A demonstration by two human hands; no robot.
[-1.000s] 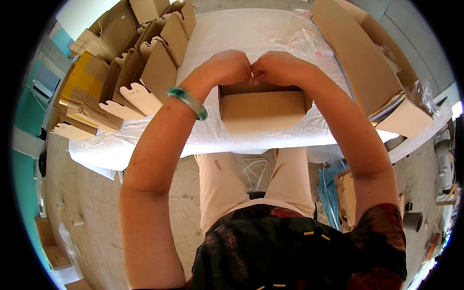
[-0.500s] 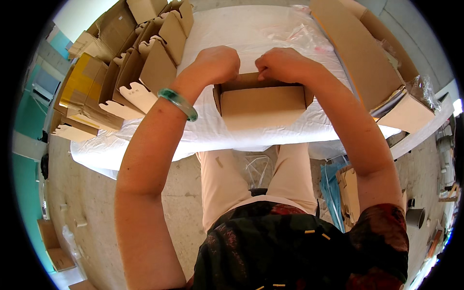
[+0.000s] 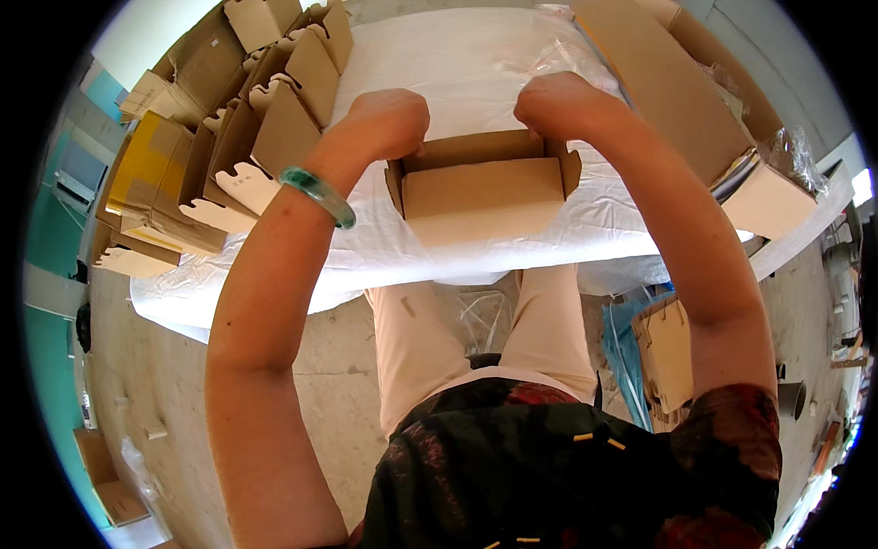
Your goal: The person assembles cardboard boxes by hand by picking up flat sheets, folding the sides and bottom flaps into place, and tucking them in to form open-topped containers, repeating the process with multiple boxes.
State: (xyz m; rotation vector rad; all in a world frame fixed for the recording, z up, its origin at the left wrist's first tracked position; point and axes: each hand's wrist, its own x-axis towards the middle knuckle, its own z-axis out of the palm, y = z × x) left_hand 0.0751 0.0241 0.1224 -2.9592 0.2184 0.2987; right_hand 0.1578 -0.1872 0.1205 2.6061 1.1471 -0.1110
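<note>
A small brown cardboard box (image 3: 485,197), partly folded, lies on the white-covered table in front of me. Its far wall stands up and its side flaps lean outward. My left hand (image 3: 393,123), below a green bangle (image 3: 317,196), is closed at the box's far left corner. At the far right corner my right hand (image 3: 562,105) is closed too, its fingers curled down by the side flap. The backs of both hands hide most of the fingertips.
Several open cardboard boxes (image 3: 283,128) stand in rows at the left of the table (image 3: 421,69). A long carton (image 3: 672,87) lies along the right side, with clear plastic film (image 3: 796,160) by its near end. Flat cardboard pieces (image 3: 663,352) stand below on the right.
My hands have moved apart, from near the middle of the box's far edge out to its two far corners. The right side flap now shows more plainly.
</note>
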